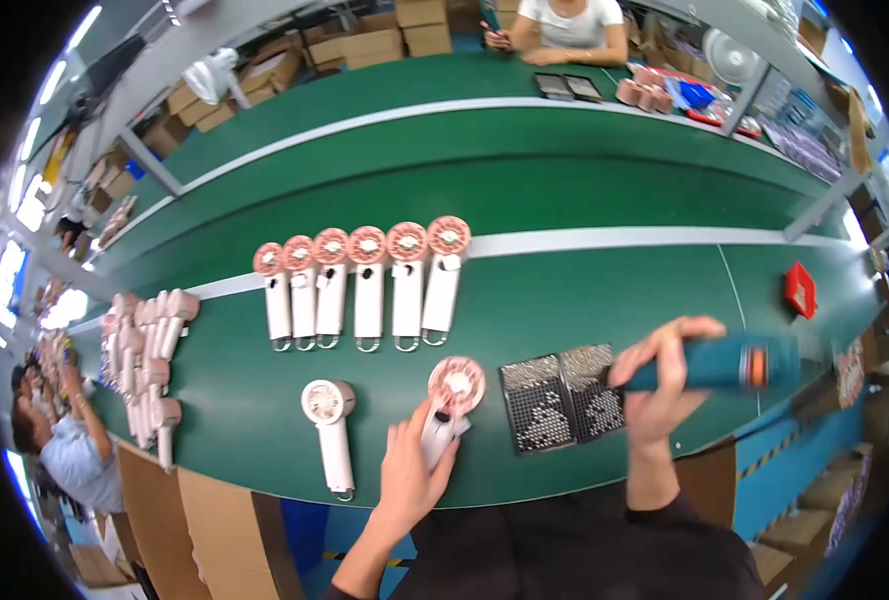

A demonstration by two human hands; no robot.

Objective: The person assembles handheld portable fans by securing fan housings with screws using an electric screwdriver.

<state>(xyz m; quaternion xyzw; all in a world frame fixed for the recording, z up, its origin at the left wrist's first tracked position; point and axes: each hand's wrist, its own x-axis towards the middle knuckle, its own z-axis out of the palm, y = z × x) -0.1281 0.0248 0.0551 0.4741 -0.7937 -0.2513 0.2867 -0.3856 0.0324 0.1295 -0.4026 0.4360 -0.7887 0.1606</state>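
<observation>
My left hand (406, 478) is closed around the white handle of a handheld fan (457, 384), whose round pink head lies face up on the green bench. In my right hand (661, 385) is a teal electric screwdriver (709, 363), held sideways and smeared by motion at its far end. It hangs over the right edge of a black screw tray (536, 418), where small metal screws fill two side-by-side sections. Left of my left hand, one more fan (326, 402) lies alone with its handle toward me. Farther off, a row of several pink-headed fans (367, 285) lies side by side.
Several pale fans or housings (149, 370) are piled at the left of the bench. A small red bin (799, 291) stands at the right. Across the bench another person (569, 30) sits by a dark tray (567, 87). Cardboard boxes (229, 540) stand below the near edge.
</observation>
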